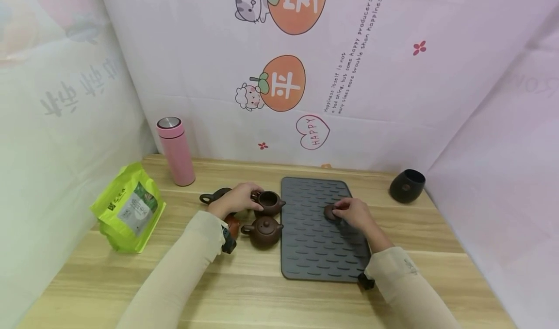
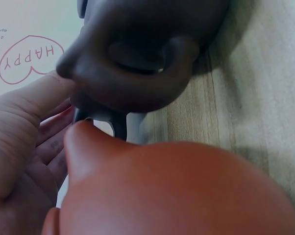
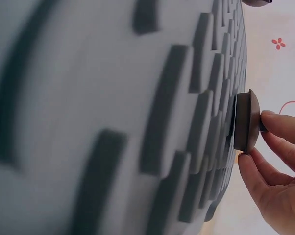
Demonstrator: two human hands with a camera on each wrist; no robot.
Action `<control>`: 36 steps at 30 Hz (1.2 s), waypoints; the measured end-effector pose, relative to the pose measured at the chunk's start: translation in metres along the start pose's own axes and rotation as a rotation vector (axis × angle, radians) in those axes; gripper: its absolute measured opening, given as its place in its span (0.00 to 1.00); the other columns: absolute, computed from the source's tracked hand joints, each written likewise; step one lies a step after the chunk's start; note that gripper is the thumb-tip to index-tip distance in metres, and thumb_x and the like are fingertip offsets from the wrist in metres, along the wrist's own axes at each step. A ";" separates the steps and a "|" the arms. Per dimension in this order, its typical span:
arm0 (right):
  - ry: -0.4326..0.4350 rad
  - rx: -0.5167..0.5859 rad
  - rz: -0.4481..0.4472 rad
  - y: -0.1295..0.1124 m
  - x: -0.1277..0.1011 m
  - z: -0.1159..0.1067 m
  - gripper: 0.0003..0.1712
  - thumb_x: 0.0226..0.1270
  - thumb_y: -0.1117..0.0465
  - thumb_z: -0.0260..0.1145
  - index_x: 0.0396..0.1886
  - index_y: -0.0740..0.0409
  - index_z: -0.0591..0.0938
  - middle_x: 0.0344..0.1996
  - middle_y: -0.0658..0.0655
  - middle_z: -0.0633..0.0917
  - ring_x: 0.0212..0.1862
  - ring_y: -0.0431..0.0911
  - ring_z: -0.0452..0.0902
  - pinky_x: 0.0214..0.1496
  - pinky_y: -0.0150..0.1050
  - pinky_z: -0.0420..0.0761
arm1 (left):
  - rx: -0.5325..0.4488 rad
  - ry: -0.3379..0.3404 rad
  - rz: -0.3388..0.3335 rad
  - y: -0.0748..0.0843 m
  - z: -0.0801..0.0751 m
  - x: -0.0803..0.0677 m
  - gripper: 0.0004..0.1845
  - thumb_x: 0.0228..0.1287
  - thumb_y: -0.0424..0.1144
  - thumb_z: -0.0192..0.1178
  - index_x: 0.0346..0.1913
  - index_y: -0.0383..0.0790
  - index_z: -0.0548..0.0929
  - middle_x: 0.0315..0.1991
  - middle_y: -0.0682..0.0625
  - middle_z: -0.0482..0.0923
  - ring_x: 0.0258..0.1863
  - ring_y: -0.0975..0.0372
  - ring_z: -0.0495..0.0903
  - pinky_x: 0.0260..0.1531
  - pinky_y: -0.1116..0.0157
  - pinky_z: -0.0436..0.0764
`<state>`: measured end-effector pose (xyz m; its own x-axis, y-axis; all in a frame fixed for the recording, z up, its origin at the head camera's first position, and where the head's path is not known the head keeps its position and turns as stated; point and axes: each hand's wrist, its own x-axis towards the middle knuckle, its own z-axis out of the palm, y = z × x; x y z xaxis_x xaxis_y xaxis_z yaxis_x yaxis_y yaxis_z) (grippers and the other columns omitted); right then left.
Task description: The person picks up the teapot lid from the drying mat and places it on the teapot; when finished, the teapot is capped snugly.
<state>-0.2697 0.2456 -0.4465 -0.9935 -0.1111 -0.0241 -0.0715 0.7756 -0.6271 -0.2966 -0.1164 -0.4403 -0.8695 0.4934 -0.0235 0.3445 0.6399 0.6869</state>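
Note:
A dark brown teapot with its top uncovered stands at the mat's left edge. My left hand grips it at the handle side, though the fingertips are partly hidden. In the left wrist view, the thumb lies against dark pottery, and an orange-red teapot fills the foreground. My right hand pinches a small round brown lid by its knob. Seen from the right wrist, the lid is right at the mat's surface, level with it. A second brown teapot, lid on, sits just in front of the uncovered one.
The grey ridged mat lies on the wooden table. Another dark pot is partly behind my left hand. A pink flask and a green bag stand left; a black cup stands at the back right.

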 end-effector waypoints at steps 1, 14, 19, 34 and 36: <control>0.001 0.000 0.004 -0.002 0.000 0.000 0.13 0.66 0.61 0.69 0.46 0.65 0.84 0.40 0.59 0.84 0.42 0.54 0.79 0.41 0.47 0.79 | -0.001 0.000 0.003 0.000 0.000 0.000 0.29 0.58 0.37 0.71 0.63 0.34 0.76 0.57 0.44 0.76 0.54 0.53 0.76 0.49 0.58 0.77; 0.024 0.017 -0.031 -0.031 0.006 0.004 0.12 0.66 0.61 0.69 0.45 0.62 0.85 0.41 0.58 0.84 0.44 0.54 0.80 0.42 0.48 0.80 | 0.002 0.005 -0.006 0.001 0.002 0.000 0.29 0.59 0.36 0.71 0.62 0.33 0.76 0.57 0.43 0.76 0.55 0.53 0.76 0.51 0.56 0.77; 0.027 0.009 -0.041 -0.044 0.009 0.010 0.12 0.65 0.59 0.70 0.45 0.60 0.85 0.41 0.56 0.84 0.44 0.52 0.80 0.42 0.47 0.80 | -0.009 0.011 -0.018 0.002 0.003 -0.001 0.29 0.58 0.36 0.71 0.62 0.33 0.76 0.56 0.44 0.77 0.54 0.53 0.76 0.51 0.57 0.77; 0.029 0.074 -0.091 -0.090 0.021 0.032 0.11 0.65 0.58 0.70 0.44 0.58 0.86 0.39 0.54 0.86 0.42 0.49 0.81 0.40 0.45 0.80 | -0.004 0.020 -0.027 -0.002 0.004 0.001 0.29 0.58 0.36 0.72 0.62 0.34 0.76 0.55 0.45 0.78 0.54 0.54 0.77 0.51 0.57 0.77; 0.026 0.084 -0.091 -0.095 0.023 0.037 0.11 0.65 0.58 0.71 0.44 0.57 0.87 0.39 0.53 0.86 0.42 0.48 0.81 0.40 0.45 0.80 | -0.006 0.021 -0.031 -0.002 0.005 0.001 0.29 0.57 0.37 0.72 0.62 0.34 0.77 0.55 0.45 0.78 0.54 0.54 0.77 0.51 0.57 0.77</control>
<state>-0.2823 0.1468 -0.4164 -0.9853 -0.1619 0.0555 -0.1551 0.7082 -0.6888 -0.2967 -0.1142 -0.4451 -0.8870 0.4609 -0.0290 0.3157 0.6509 0.6904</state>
